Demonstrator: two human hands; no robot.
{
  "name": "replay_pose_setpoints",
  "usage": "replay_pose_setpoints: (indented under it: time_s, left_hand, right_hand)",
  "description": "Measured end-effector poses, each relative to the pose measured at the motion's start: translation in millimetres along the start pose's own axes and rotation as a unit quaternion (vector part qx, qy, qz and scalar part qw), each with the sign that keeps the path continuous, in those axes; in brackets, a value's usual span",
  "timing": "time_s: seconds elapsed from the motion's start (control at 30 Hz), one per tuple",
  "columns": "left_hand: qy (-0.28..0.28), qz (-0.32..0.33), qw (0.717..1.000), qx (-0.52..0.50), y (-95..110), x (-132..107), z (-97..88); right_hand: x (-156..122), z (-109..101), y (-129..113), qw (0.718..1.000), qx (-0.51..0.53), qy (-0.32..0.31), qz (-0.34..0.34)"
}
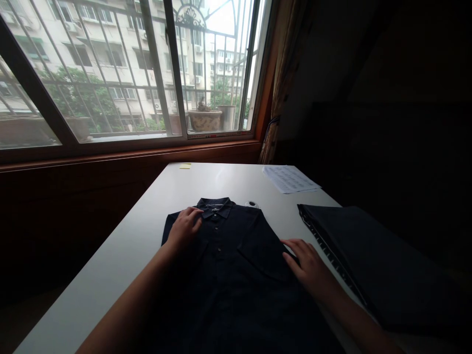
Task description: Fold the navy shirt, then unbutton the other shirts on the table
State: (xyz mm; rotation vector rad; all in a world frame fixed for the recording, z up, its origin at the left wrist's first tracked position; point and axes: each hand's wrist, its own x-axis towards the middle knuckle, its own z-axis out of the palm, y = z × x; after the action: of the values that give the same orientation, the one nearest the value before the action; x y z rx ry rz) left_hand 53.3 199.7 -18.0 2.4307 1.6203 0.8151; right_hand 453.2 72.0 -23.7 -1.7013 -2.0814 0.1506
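Observation:
A dark navy button-up shirt [221, 265] lies front side up on the white table, its collar [217, 206] towards the window. The sleeve on the right is laid over the shirt's front. My left hand [186, 226] rests on the shirt near the left side of the collar, fingers stretched out and slightly bent. At the shirt's right edge, by the sleeve, is my right hand [304, 260], with its fingers extended and thumb apart. Neither hand shows cloth gripped between its fingers. The lower part of the shirt fades into shadow.
Dark folded trousers or similar cloth [361, 246] lie on the right of the white table [121, 255]. Printed sheets [291, 179] are at the back right, a yellow note [185, 166] at the back left. A small white round object [252, 204] sits behind the shirt. A barred window stands beyond.

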Motion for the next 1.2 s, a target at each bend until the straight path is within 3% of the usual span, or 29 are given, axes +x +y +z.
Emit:
replay_pose_setpoints:
  time_s: [0.13, 0.3, 0.43, 0.6, 0.87, 1.03, 1.2]
  left_hand:
    - [-0.003, -0.112, 0.993, 0.025, -38.3, 12.7, -18.0]
    - [-0.036, -0.184, 0.982, 0.024, -79.4, 19.7, -26.5]
    - [-0.074, -0.222, 0.972, -0.014, -92.9, 23.8, -30.6]
    - [-0.092, -0.238, 0.965, -0.064, -98.7, 26.6, -34.7]
    - [-0.045, -0.253, 0.964, -0.073, -114.5, 21.8, -39.6]
    - [-0.009, -0.287, 0.956, -0.063, -138.8, 11.9, -57.2]
    - [0.028, -0.33, 0.942, -0.054, -168.9, -7.0, -79.5]
  right_hand:
    - [-27.7, -7.4, 21.8, 0.989, 0.071, -0.062, 0.117]
    - [-57.0, -9.9, 13.5, 0.963, 0.129, -0.148, 0.184]
    - [-77.5, -10.9, 12.0, 0.955, 0.132, -0.182, 0.192]
    - [-83.9, -21.8, 10.8, 0.944, 0.189, -0.174, 0.206]
    - [-41.5, -36.3, -2.4, 0.908, 0.29, -0.223, 0.203]
    - [2.5, -30.4, -2.6, 0.916, 0.286, -0.222, 0.171]
    - [63.0, -10.4, -1.3, 0.936, 0.254, -0.209, 0.128]
